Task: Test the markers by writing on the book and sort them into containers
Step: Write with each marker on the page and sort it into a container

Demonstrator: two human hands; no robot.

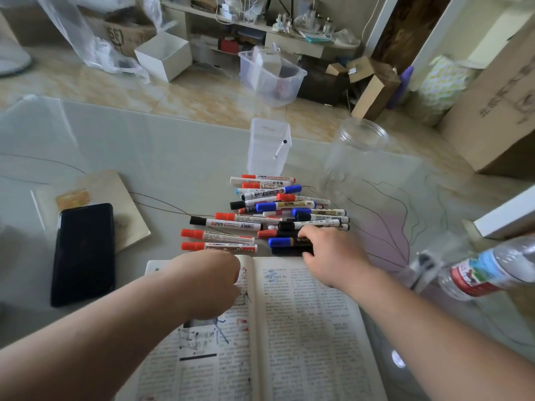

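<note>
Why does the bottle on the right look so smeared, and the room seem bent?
Head view: the water bottle near the right edge is streaked with blur, the round clear jar is soft, while the marker pile is fairly sharp; the wide lens bows the table edge; a glare spot sits lower right.

A red-capped marker (265, 186) at the pile's far edge bears lettering that appears to read "WHITEB…". The white marker (260, 181) beside it carries "记号笔". The open book's (304, 314) print is too small to read.
</note>
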